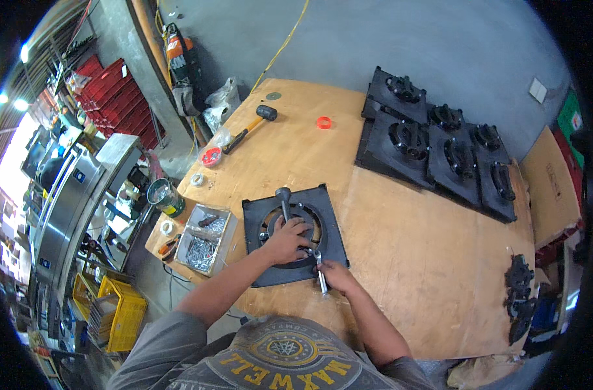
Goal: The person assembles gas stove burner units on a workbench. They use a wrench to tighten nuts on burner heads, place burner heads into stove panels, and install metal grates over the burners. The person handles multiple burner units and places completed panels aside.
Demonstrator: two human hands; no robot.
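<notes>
A square black metal plate with a round opening lies on the wooden table close in front of me. A dark burner part with a pipe sits in the opening, its pipe end pointing away from me. My left hand is closed over the burner part, fingers curled on it and partly hiding it. At the plate's near right side, my right hand grips a silver wrench. The wrench's upper end reaches the rim of the opening near my left fingertips; what it touches there is too small to make out.
Left of the plate stands a divided box of screws and small parts, beside orange-handled pliers and a dark tub. Farther off lie a rubber mallet and a red tape ring. Several assembled black plates occupy the far right.
</notes>
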